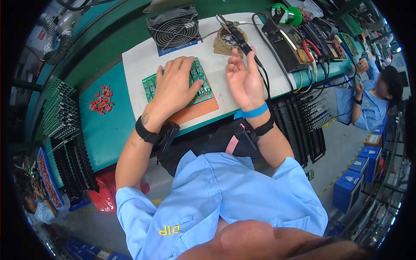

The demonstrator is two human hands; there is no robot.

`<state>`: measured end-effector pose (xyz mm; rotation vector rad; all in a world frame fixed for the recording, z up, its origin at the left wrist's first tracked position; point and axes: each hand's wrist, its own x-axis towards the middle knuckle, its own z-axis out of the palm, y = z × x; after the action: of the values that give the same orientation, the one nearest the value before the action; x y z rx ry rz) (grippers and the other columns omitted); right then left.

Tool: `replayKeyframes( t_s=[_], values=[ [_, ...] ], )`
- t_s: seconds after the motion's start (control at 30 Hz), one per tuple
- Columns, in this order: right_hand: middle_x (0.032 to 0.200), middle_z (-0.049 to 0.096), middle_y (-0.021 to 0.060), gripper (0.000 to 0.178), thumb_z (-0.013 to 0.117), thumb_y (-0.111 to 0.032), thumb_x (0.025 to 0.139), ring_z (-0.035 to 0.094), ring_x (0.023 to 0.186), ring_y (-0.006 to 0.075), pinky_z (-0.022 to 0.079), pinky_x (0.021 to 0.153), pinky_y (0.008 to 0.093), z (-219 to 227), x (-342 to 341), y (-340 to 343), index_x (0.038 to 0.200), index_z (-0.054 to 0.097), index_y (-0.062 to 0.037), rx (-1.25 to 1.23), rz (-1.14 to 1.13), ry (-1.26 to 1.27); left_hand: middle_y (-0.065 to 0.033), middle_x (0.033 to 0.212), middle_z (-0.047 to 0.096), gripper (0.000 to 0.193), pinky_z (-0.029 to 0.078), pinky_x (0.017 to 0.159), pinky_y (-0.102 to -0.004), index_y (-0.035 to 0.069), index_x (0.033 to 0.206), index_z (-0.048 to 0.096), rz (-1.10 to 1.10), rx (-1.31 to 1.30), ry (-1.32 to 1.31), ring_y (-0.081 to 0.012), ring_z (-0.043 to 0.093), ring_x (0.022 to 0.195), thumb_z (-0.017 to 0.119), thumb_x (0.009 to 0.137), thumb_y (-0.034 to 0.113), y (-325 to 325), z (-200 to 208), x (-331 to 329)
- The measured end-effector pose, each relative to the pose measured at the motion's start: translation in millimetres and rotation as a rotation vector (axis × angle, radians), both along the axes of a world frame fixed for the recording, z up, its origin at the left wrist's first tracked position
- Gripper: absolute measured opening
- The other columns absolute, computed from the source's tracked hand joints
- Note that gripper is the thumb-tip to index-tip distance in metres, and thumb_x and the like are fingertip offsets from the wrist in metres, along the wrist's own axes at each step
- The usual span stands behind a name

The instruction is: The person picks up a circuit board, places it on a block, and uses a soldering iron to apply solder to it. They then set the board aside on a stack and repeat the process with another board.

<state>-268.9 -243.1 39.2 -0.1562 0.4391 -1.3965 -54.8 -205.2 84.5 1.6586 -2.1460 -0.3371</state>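
My left hand [173,86] lies palm down across a green circuit board [203,90], its fingers spread and covering the board's middle. The board rests on an orange-brown pad [197,112], over a white sheet [135,65]. To the right of the board, my right hand [246,84] is raised with the palm turned up and sideways. Its fingers are loosely bent and apart, with nothing seen in them. Just beyond its fingertips is a black soldering iron [236,34], lying over a round dish [227,40] with silvery residue. A blue band [255,112] circles my right wrist.
A black fan [174,29] stands behind the board. Loose red components [102,100] lie at left, beside racked green boards [60,108]. At right are a black box-shaped unit [284,45], red-handled pliers [310,50], cables and a green solder spool [294,15]. A co-worker [372,97] sits far right.
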Motion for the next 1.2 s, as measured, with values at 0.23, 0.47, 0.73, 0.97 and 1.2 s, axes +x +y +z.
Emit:
replayKeyframes(
  t_s=[0.23,0.47,0.73,0.97,1.2],
  values=[
    [0.121,0.065,0.0106,0.051,0.066,-0.033,0.11,0.06,0.106,0.0173,0.053,0.093,0.0338,15.5,-18.1,8.1,0.151,0.048,-0.0083,-0.306,-0.133,0.219,-0.0169,0.142,0.059,0.06,0.041,0.116,-0.0521,0.001,0.14,0.062,-0.001,-0.001,-0.1,-0.0376,0.057,0.133,0.079,0.091,0.031,-6.4,1.7,1.4],
    [0.12,0.066,0.0155,0.054,0.066,-0.024,0.11,0.066,0.096,0.0201,0.055,0.088,0.0354,4.5,-67.5,22.0,0.155,0.044,-0.0037,-0.545,-0.283,1.369,-0.016,0.144,0.058,0.062,0.036,0.118,-0.0591,0.005,0.141,0.063,0.006,0.059,-0.033,-0.0364,0.053,0.136,0.081,0.089,0.032,-10.2,1.9,6.0],
    [0.111,0.07,0.0135,0.038,0.06,-0.008,0.109,0.066,0.091,0.0163,0.056,0.084,0.0308,4.6,-47.9,36.7,0.144,0.055,0.0057,-0.627,-0.307,0.802,-0.0146,0.142,0.059,0.063,0.036,0.116,-0.062,0.008,0.141,0.065,-0.011,0.038,0.003,-0.0353,0.053,0.135,0.083,0.086,0.033,-9.6,-2.7,8.8],
    [0.104,0.068,0.0119,0.032,0.072,-0.008,0.099,0.067,0.092,0.0191,0.053,0.084,0.0313,7.8,-55.7,42.3,0.126,0.067,0.0061,-0.631,-0.125,1.277,-0.0127,0.138,0.061,0.059,0.04,0.115,-0.0508,0.007,0.136,0.066,0.001,-0.019,-0.03,-0.0349,0.057,0.13,0.083,0.084,0.03,-8.2,-0.8,5.6],
    [0.103,0.07,0.0144,0.037,0.076,-0.011,0.096,0.066,0.089,0.0177,0.052,0.081,0.0308,8.7,-65.4,42.0,0.126,0.066,0.0065,-0.799,0.061,1.274,-0.0114,0.135,0.063,0.058,0.041,0.114,-0.0488,0.006,0.134,0.067,0.007,-0.049,-0.021,-0.034,0.057,0.13,0.085,0.083,0.025,-9.0,-1.9,5.5]
  ],
)
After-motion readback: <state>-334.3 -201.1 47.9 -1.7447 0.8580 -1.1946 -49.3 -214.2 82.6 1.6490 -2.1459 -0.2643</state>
